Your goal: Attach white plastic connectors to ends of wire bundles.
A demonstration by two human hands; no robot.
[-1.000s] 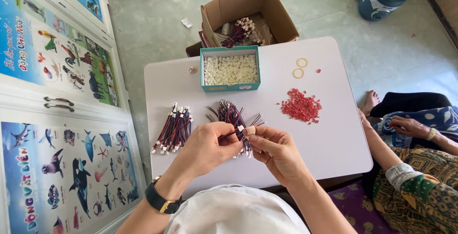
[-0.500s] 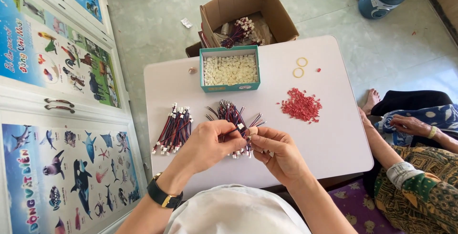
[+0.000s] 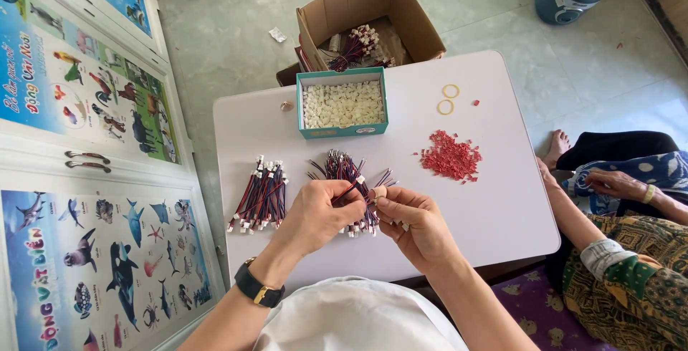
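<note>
At frame centre, the left hand (image 3: 319, 215) pinches a wire (image 3: 349, 191); the right hand (image 3: 416, 222) pinches its white plug (image 3: 379, 193), above a loose bundle (image 3: 344, 170) on the desk (image 3: 502, 208).

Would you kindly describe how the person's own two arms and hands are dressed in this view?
Both forearms are bare, with no sleeves reaching them and no gloves. The left hand has a black wristwatch with a gold-coloured buckle on its wrist. The right hand shows no watch or bracelet; rings cannot be made out.
</note>
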